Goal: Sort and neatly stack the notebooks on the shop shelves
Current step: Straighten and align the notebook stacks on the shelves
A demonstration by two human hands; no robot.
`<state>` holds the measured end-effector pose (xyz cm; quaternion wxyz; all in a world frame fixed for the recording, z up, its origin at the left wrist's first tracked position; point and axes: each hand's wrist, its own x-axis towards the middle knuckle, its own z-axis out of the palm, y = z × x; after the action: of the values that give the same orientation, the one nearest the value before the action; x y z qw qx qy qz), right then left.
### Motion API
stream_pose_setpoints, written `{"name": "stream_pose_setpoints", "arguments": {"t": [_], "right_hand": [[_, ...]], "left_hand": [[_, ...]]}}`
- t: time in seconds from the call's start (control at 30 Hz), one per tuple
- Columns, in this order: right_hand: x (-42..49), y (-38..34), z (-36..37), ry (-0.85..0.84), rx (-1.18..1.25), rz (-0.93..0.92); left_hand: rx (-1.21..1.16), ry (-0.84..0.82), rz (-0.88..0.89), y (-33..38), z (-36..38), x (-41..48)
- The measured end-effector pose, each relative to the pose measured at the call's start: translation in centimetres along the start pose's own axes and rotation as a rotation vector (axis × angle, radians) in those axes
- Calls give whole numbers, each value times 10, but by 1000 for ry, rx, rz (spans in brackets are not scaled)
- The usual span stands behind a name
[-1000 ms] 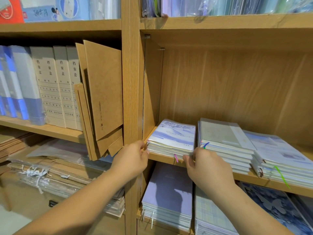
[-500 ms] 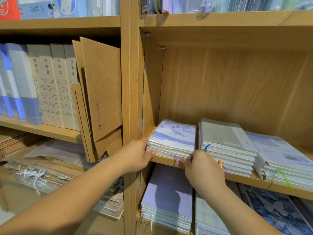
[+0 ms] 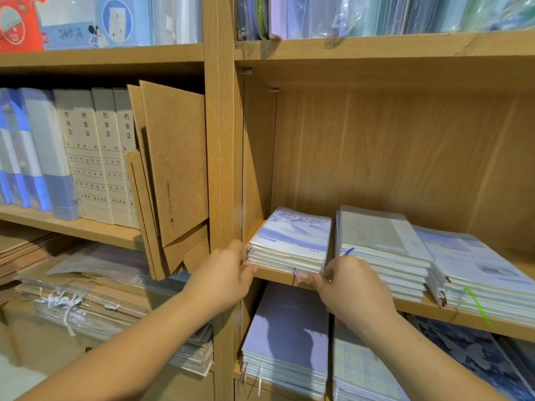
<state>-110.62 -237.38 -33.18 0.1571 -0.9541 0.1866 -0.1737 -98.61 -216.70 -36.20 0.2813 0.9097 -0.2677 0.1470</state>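
A small stack of pale blue notebooks (image 3: pixel 292 238) lies at the left end of the middle shelf (image 3: pixel 278 277). My left hand (image 3: pixel 223 274) grips the stack's front left corner. My right hand (image 3: pixel 350 285) holds its front right corner, fingers curled against the edge. A pink ribbon hangs from the stack's front. Right of it lies a taller stack with a grey cover (image 3: pixel 379 238), then a third stack (image 3: pixel 477 270) with a green ribbon.
A wooden upright (image 3: pixel 221 169) divides the shelving. Brown card folders (image 3: pixel 173 175) lean against it on the left, beside beige file boxes (image 3: pixel 98 157). Purple notebooks (image 3: pixel 289 325) fill the shelf below. Wrapped goods stand on the top shelves.
Both hands have closed in on the pale blue stack's front corners; the right hand slid left off the grey-covered stack. The stack itself has barely shifted.
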Motion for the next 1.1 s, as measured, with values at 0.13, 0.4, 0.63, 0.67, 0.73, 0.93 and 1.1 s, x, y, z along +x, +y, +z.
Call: {"name": "stream_pose_setpoints", "arguments": {"t": [0.13,0.4,0.63,0.67,0.73,0.93,1.1], "right_hand": [[-12,9,-28,-70,-52,-46],[-39,101,-132,-144,-87,13],[-58,223,-218,2,-198,104],[-58,240,-227,30,-204,113],[-55,272,-244,81,-205,111],[-46,362,-301,440,-409,132],[-49,424,-324,522,-543,146]], "left_hand": [[-36,7,86,41,-6,-16],[-183,-183,321,201,35,-21],[-310,-308,452,347,101,-1],[-342,-328,460,365,111,3],[-381,-334,484,399,128,14],[-404,-346,499,481,149,61],[-637,-474,298,542,169,96]]}}
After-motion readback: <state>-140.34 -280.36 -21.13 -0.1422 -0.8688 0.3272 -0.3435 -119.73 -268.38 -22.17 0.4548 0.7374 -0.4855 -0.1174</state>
